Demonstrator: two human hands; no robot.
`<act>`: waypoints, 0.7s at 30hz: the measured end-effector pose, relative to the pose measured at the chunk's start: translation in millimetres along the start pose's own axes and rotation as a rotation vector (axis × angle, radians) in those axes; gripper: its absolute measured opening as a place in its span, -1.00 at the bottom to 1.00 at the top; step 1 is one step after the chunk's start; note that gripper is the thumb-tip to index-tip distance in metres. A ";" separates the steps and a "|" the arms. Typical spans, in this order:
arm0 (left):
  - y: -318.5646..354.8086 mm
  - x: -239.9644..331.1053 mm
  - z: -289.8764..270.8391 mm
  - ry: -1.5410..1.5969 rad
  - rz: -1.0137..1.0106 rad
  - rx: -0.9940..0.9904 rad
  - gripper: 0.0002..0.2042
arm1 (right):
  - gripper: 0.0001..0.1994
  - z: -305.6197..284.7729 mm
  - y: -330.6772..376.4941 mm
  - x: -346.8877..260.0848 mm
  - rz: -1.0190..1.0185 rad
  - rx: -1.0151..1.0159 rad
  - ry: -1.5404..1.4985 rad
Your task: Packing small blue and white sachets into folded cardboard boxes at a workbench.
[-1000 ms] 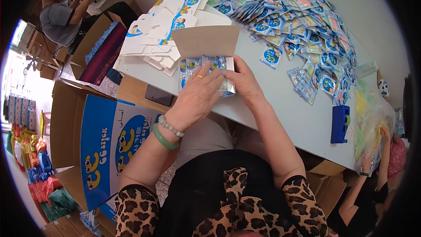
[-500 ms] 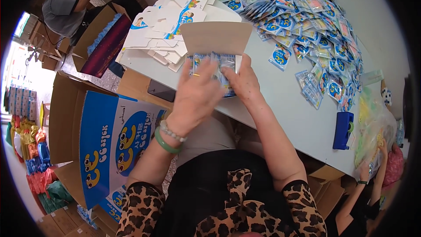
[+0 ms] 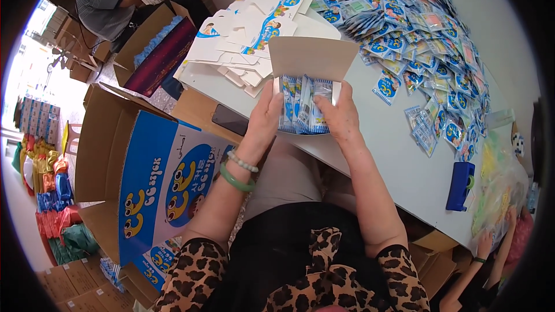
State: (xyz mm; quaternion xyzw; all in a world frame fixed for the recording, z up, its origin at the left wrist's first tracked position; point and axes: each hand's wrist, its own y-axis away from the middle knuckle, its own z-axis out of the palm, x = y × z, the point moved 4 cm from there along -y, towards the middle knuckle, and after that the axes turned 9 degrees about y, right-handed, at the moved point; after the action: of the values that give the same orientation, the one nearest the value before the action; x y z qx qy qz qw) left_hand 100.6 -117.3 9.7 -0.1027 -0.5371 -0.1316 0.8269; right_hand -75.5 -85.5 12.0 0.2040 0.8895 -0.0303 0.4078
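Left hand (image 3: 267, 117) and right hand (image 3: 340, 117), fingers loosely curled, clasp either side of the small open carton (image 3: 305, 95) of upright sachets (image 3: 303, 107): light, thin-walled card, best held by its sides.

**Site: small packing workshop**

Setting reads as a hand-packing room for sachet goods. A white worktop (image 3: 399, 156) carries a large loose heap of blue-and-white sachets (image 3: 416, 29) and a stack of flat, unfolded printed cartons (image 3: 254, 34). An open carton (image 3: 306, 89) at the worktop edge is filled with sachets stood on end. A big open shipping box (image 3: 144, 179), blue-printed, stands on the floor just beside the seat; another open box (image 3: 156, 52) sits further off. More stacked boxes (image 3: 34, 118) and coloured bundles (image 3: 49, 196) line the left wall. A second person (image 3: 107, 0) works at another table at upper left.
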 end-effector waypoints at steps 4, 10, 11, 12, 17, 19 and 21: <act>-4.5 15.3 6.1 0.212 -0.184 -0.018 -0.64 | -0.36 -1.3 1.5 2.9 -0.010 0.029 -0.089; -10.3 8.0 -9.2 -0.344 0.034 0.123 -0.66 | -0.33 0.0 1.6 -0.1 -0.026 0.006 -0.081; -8.5 7.4 -11.2 -0.344 0.036 0.127 -0.66 | -0.29 0.2 2.1 -0.2 -0.024 -0.005 -0.083; -6.4 18.6 0.1 -0.601 -0.014 0.163 -0.65 | -0.29 -3.9 2.0 3.2 -0.017 0.002 -0.078; 20.1 18.5 -13.5 -0.581 -0.071 0.302 -0.64 | -0.33 -7.3 4.4 -2.8 -0.045 0.012 -0.138; 33.8 30.2 -1.9 -0.481 -0.027 0.206 -0.63 | -0.40 -11.1 12.4 -7.8 -0.157 0.265 -0.036; 40.8 21.8 -4.9 -0.364 -0.024 0.220 -0.63 | -0.46 -21.9 31.7 -21.4 -0.277 0.519 0.066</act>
State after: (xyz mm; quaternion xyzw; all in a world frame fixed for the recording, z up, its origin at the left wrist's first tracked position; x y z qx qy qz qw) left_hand 126.7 -82.6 26.5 -0.0277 -0.6900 -0.0614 0.7207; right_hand -66.3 -59.0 46.0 0.1788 0.8841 -0.3056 0.3049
